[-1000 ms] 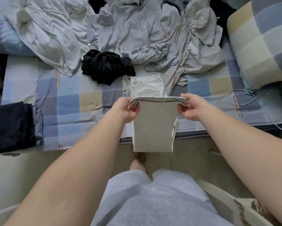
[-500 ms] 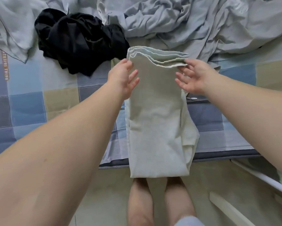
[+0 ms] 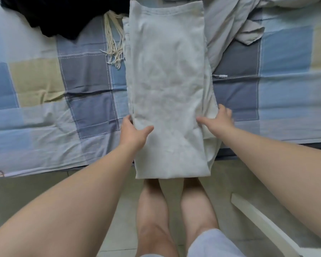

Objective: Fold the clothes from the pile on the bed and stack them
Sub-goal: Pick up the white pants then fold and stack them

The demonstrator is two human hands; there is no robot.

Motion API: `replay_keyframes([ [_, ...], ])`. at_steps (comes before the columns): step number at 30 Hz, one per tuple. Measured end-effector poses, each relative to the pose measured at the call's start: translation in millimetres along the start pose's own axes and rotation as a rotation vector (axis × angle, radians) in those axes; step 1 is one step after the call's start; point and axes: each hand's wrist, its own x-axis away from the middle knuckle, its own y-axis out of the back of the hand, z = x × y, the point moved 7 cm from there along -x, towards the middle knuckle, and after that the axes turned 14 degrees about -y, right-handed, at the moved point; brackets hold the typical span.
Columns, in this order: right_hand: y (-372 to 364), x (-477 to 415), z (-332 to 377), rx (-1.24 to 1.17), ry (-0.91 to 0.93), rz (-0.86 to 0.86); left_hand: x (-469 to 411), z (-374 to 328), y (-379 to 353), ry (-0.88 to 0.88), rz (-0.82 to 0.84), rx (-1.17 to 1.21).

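A pale grey-green folded garment (image 3: 167,86) lies lengthwise on the checked bed sheet (image 3: 89,108), its near end hanging over the bed's edge. My left hand (image 3: 133,132) holds the garment's left side near that edge, thumb on top and fingers tucked under the cloth. My right hand (image 3: 218,120) holds the right side at the same height, thumb laid across the top layer and fingers round the looser side layers. Beneath the garment's far left a second pale folded piece (image 3: 125,34) shows only as a thin edge.
A crumpled black garment (image 3: 44,15) lies at the far left and the grey clothes pile (image 3: 239,21) at the far right. Cream tassels (image 3: 113,47) lie beside the garment. A white cable end (image 3: 220,76) rests on the sheet. A white chair part (image 3: 258,217) stands by my legs.
The garment went from hanging in my hands to lying on the bed. Both hands let go of its far end and moved down to its near sides. My head leaned in closer.
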Motion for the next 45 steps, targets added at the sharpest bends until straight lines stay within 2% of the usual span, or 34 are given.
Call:
replay_keyframes([
  [2,-13.7,1.0,-16.5,-0.036,0.024,0.051,11.4,23.8,-3.6,0.014,-0.014,-0.113],
  [5,-33.6,7.2,-44.8,-0.219,-0.039,0.236,31.3,45.5,-7.0,0.038,-0.052,-0.357],
  [7,-47.1,13.6,-65.2,-0.213,-0.091,0.345,44.8,58.6,-10.8,0.092,-0.049,-0.260],
  [10,-59.8,32.4,-94.8,-0.183,-0.205,0.446,63.2,72.4,-16.6,0.189,0.048,-0.118],
  [14,-56.7,63.6,-109.7,-0.290,-0.254,0.459,86.1,65.8,-13.6,0.242,0.109,0.057],
  [22,-9.8,152.8,-136.9,-0.221,-0.294,0.442,167.7,49.6,24.9,0.369,0.204,0.076],
  [29,38.9,217.1,-114.1,-0.229,-0.433,0.509,216.0,0.3,54.6,0.555,0.283,0.176],
  [33,62.3,218.2,-72.6,-0.369,-0.520,0.529,198.2,-35.6,65.9,0.669,0.191,0.431],
  [35,68.9,208.0,-44.0,-0.500,-0.536,0.529,174.8,-58.3,67.4,0.666,0.125,0.589],
  [38,72.9,187.4,-1.6,-0.639,-0.544,0.511,127.3,-89.7,71.6,0.562,0.001,0.735],
  [45,76.7,118.7,86.4,-0.885,-0.507,0.465,17.0,-148.4,67.9,0.287,-0.120,0.702],
])
